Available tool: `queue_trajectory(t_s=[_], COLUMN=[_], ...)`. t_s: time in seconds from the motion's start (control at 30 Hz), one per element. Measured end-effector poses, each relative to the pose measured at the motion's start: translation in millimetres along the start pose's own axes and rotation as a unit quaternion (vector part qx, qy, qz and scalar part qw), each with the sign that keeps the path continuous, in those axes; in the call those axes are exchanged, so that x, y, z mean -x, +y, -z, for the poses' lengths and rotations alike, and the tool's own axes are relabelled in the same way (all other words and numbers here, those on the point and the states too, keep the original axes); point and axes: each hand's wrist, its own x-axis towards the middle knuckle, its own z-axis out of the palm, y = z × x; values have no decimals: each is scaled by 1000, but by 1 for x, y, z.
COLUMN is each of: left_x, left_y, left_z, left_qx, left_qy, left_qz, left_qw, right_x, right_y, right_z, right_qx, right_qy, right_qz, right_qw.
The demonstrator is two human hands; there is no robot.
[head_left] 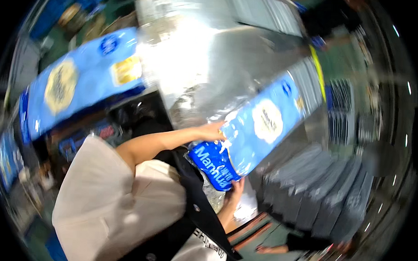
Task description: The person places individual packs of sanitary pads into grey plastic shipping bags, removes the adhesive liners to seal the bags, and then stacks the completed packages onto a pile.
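Note:
A long light-blue plastic bag [245, 143] with a dark-blue end lies aslant on a shiny metal table [221, 52]. My left hand [213, 131] grips its left edge close to the dark-blue end. At the near right corner, my right hand [236, 190] has its fingers curled round the plastic. A grey ridged stack [307, 78] adjoins the bag's far end; whether it sits inside the bag I cannot tell. Glare and blur hide some finger detail.
Left of the table lies a pile of similar blue bags [84, 78]. Grey plates [268, 13] rest at the table's far edge. Several grey wrapped stacks [317, 189] stand at the right. Another person's hand [269, 249] shows at lower right, and a dark-clothed person [330, 17] at upper right.

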Motion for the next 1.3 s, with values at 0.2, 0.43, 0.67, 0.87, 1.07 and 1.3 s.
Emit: queue_trajectory(t_s=[0.2, 0.43, 0.67, 0.87, 1.07, 1.3], left_x=[84, 184, 266, 347, 413, 532], left_y=[-94, -152, -194, -203, -208, -326], left_z=[17, 36, -15, -69, -75, -48], left_qx=[-300, -320, -252, -233, -145, 14], left_qy=[-145, 87, 258, 262, 273, 376], left_qz=[6, 191, 250, 270, 294, 266], left_qw=[943, 924, 899, 897, 905, 887], right_x=[-2, -31, -42, -21, 41, 153], right_y=[72, 17, 44, 67, 69, 147], right_z=[23, -11, 4, 35, 35, 27], right_qx=[325, 465, 557, 573, 508, 587], right_qy=[191, 160, 132, 103, 23, -8], right_qz=[12, 69, 127, 223, 273, 291], right_qw=[926, 868, 810, 782, 816, 755])
